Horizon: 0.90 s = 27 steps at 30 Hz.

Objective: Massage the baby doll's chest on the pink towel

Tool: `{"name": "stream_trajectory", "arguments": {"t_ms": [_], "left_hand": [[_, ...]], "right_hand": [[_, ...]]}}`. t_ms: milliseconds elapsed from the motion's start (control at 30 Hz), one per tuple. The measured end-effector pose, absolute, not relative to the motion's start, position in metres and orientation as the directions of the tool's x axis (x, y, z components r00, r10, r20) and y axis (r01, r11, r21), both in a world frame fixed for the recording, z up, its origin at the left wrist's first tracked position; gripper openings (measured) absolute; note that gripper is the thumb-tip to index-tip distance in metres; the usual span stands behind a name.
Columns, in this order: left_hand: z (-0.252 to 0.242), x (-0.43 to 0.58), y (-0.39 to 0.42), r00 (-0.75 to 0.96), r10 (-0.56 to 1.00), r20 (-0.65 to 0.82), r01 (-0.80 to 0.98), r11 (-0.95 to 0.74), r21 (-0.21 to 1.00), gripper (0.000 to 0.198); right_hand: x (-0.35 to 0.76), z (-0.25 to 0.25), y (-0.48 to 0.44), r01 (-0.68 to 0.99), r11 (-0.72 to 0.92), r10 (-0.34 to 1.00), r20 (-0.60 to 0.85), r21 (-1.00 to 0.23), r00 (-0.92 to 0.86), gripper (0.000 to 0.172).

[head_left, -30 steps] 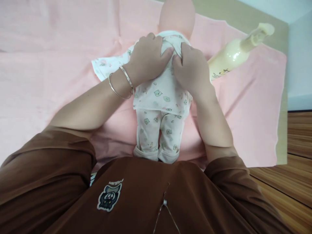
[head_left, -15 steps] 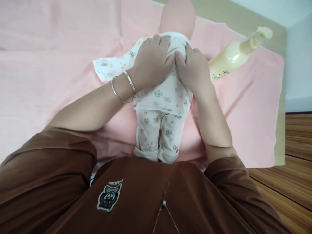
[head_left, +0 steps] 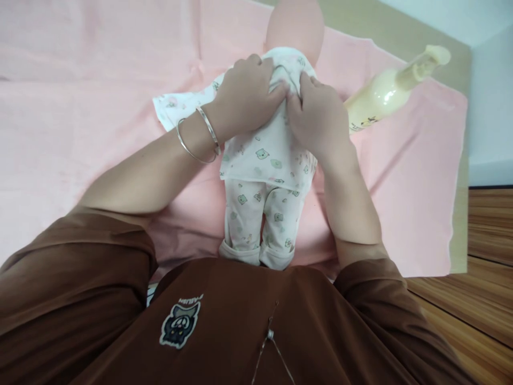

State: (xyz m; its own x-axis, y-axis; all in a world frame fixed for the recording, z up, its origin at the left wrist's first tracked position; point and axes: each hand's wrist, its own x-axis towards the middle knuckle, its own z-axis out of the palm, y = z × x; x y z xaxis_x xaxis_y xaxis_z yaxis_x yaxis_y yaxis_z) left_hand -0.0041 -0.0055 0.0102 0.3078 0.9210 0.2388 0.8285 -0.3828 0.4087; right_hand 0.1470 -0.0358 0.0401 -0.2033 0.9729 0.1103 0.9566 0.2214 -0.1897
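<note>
A baby doll (head_left: 295, 24) lies on a pink cloth, its smooth head away from me and its legs toward me. It wears a white printed shirt (head_left: 266, 155) and matching printed trousers (head_left: 242, 216). My left hand (head_left: 246, 96), with two silver bangles at the wrist, is closed on the upper shirt. Beside it, my right hand (head_left: 318, 115) pinches the same fabric, the thumbs almost meeting. Folds of cloth stand up between my fingers. One shirt sleeve (head_left: 182, 107) stretches out flat to the left. The doll's face does not show, and my hands cover its other arm.
A pale yellow pump bottle (head_left: 377, 99) stands just right of my right hand. The pink cloth (head_left: 417, 176) covers most of a beige surface (head_left: 460, 235), whose edge shows at the right. Wood-grain boards (head_left: 489, 230) lie beyond it.
Both hands have tightened on the upper shirt and lifted its fabric into a raised fold. The collar sits slightly higher against the head, which has shifted a little right.
</note>
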Motion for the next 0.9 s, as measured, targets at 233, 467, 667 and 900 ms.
{"name": "stream_trajectory", "arguments": {"t_ms": [233,467,667,900], "left_hand": [[0.022,0.0,-0.025,0.45,0.836,0.313,0.769,-0.541,0.339,0.022],[0.012,-0.002,-0.004,0.263,0.943,0.206,0.834,-0.329,0.442,0.02],[0.008,0.002,-0.004,0.222,0.952,0.209,0.867,-0.291,0.404,0.023],[0.006,0.006,-0.007,0.237,0.937,0.258,0.894,-0.314,0.319,0.022]], "right_hand": [[0.165,0.023,-0.011,0.944,0.197,0.979,0.097,-0.266,-0.178,0.038],[0.146,0.038,-0.035,0.965,0.246,0.96,0.16,-0.094,-0.229,0.038],[0.147,0.034,-0.026,0.964,0.21,0.973,0.133,-0.164,-0.189,0.022],[0.151,0.026,-0.017,0.955,0.144,0.986,0.117,-0.26,-0.117,0.034]]}}
